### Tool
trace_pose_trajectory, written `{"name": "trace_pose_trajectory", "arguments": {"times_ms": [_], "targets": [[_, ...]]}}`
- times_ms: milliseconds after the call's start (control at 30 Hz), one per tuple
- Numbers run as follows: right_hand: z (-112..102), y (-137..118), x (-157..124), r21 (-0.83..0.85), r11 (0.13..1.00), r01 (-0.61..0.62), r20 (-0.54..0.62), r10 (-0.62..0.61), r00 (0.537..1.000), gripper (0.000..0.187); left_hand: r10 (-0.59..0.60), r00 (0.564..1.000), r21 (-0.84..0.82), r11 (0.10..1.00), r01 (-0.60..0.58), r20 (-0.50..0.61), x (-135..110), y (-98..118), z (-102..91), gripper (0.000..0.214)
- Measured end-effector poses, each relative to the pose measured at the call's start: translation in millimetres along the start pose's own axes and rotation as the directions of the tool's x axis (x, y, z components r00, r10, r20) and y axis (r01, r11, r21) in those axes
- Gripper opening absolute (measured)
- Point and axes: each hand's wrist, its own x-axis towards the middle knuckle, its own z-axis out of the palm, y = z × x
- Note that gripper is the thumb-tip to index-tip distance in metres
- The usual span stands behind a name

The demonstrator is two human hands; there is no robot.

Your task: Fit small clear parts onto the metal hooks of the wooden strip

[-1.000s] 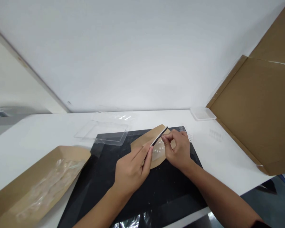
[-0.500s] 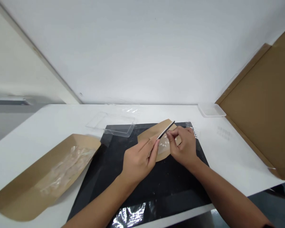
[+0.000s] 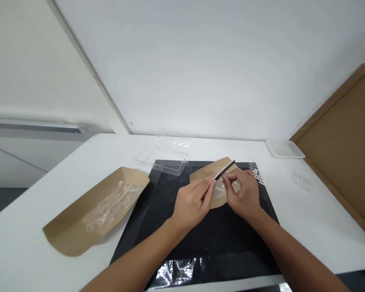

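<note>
My left hand (image 3: 193, 200) is closed on a thin flat piece (image 3: 224, 170) with a black edge and a white side, held tilted above the mat. Close by its lower edge, my right hand (image 3: 243, 190) has thumb and forefinger pinched together; whatever sits between them is too small to make out. Beneath both hands lies a small brown cardboard tray (image 3: 213, 170) with several white dots in it. The tray rests on a black mat (image 3: 222, 243). A sheet of white round dots (image 3: 259, 177) shows just beyond my right hand.
To the left stands a larger brown cardboard tray (image 3: 69, 231) with crumpled clear plastic bags (image 3: 112, 202). A clear plastic lid (image 3: 167, 158) overlaps the mat's far left corner. At the back right are a translucent shallow container (image 3: 284, 149) and an upright cardboard box (image 3: 346, 142).
The view has turned left, so everything sits further right in the picture. Both hands keep nearly the same pose around the thin piece, the right fingers still pinched beside it.
</note>
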Motion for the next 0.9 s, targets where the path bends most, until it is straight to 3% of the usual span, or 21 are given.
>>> {"name": "trace_pose_trajectory", "arguments": {"times_ms": [200,267,333,500,633,767,900], "targets": [[-0.9,9.0,3.8,-0.014,0.999,-0.032,-0.016,0.032,0.999,0.02,-0.044,0.999,-0.055,0.997,0.045,0.015,1.4,-0.1,0.9,0.019],[-1.7,10.1,4.7,0.009,1.0,-0.019,0.036,0.018,0.999,0.02,-0.044,0.999,-0.053,0.998,0.045,0.018,1.5,-0.6,0.7,0.019],[-2.9,9.6,5.3,0.022,1.0,-0.005,0.087,0.003,0.996,0.019,-0.03,0.999,-0.053,0.998,0.031,0.02,1.7,-1.2,0.3,0.02],[-6.4,8.4,7.0,-0.021,1.0,-0.015,0.038,0.016,0.999,0.022,0.018,0.999,-0.027,0.999,-0.017,0.032,1.5,-2.3,-0.8,0.02],[-7.4,8.4,7.5,-0.011,0.999,0.03,0.121,-0.029,0.992,0.018,0.045,0.998,0.001,0.999,-0.045,0.039,1.2,-4.2,-0.9,0.019],[-6.4,8.2,7.0,-0.068,0.998,0.01,0.067,-0.006,0.998,0.019,0.06,0.997,0.033,0.998,-0.062,0.047,1.4,-5.4,-0.7,0.018],[-5.3,3.3,5.6,-0.05,0.998,0.038,0.138,-0.031,0.99,0.019,0.079,0.996,0.045,0.996,-0.08,0.034,1.8,-4.0,-1.5,0.017]]}}
